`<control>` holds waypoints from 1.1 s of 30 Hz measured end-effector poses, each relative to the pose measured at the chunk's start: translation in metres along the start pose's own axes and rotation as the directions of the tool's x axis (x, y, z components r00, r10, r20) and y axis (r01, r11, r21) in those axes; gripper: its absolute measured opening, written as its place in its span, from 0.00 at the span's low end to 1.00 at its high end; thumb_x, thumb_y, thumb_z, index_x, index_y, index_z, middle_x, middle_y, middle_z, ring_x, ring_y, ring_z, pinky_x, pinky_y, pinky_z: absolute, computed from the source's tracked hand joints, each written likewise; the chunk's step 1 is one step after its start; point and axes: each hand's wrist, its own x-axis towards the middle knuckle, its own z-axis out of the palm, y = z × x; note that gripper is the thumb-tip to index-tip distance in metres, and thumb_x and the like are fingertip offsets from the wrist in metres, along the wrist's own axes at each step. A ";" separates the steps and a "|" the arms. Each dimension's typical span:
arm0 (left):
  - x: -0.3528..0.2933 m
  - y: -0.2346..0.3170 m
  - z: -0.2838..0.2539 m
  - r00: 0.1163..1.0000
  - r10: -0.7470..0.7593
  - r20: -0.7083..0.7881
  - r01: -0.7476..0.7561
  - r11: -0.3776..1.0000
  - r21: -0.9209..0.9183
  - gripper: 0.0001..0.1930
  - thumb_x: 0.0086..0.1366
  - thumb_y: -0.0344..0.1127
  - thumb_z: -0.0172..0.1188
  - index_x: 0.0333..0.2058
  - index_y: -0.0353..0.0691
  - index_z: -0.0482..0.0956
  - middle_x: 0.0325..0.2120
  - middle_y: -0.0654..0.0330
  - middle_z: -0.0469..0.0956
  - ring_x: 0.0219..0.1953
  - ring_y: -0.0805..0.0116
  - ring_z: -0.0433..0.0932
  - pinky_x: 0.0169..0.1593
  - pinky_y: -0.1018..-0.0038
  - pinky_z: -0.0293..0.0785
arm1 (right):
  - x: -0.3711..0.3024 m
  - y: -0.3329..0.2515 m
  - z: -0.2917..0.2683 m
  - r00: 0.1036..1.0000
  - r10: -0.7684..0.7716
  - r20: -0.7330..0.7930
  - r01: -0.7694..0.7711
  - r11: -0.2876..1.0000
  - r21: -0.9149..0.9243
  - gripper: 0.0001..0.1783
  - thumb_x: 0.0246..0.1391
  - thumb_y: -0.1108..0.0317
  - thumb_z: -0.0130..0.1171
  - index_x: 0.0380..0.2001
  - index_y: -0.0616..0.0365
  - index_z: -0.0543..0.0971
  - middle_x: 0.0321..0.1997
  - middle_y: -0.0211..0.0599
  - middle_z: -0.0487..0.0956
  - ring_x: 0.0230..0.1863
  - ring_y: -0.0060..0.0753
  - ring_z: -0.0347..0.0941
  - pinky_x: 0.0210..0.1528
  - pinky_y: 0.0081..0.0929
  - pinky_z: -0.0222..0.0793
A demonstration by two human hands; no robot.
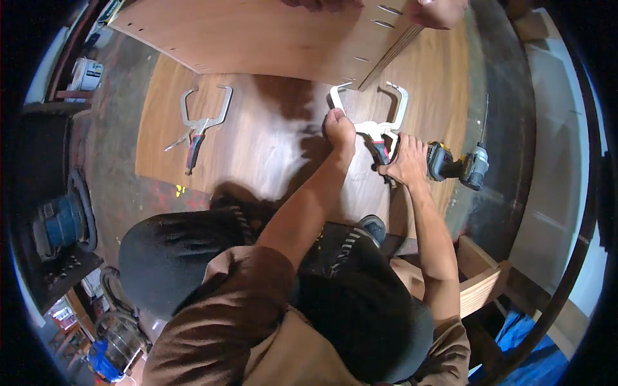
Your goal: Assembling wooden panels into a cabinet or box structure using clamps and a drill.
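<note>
My left hand [340, 133] is closed on one arm of a silver C-shaped locking clamp [402, 106]. My right hand [409, 161] wraps the clamp's lower end, around its black-and-red handle. The clamp's open jaws point away from me, toward the near corner of a large wooden panel [257, 40]. One jaw tip appears right by the panel's edge; whether it touches, I cannot tell. A second locking clamp [223, 116] of the same kind lies on the wooden board [257, 148] to the left.
Another person's hand [440, 13] rests at the panel's upper right corner. Right of my right hand lies a cordless drill [475, 168] with a long bit. A wooden drawer-like box [479, 276] stands at the lower right. A white bucket [86, 74] is at the far left.
</note>
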 end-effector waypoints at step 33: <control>0.029 0.002 -0.004 0.976 0.101 0.193 -0.067 0.982 -0.174 0.17 0.74 0.44 0.53 0.36 0.36 0.83 0.23 0.66 0.74 0.27 0.77 0.69 0.31 0.71 0.65 | -0.023 -0.045 0.039 0.975 0.176 -0.137 -0.147 0.970 0.195 0.56 0.29 0.43 0.77 0.59 0.66 0.70 0.46 0.52 0.78 0.52 0.56 0.73 0.59 0.49 0.65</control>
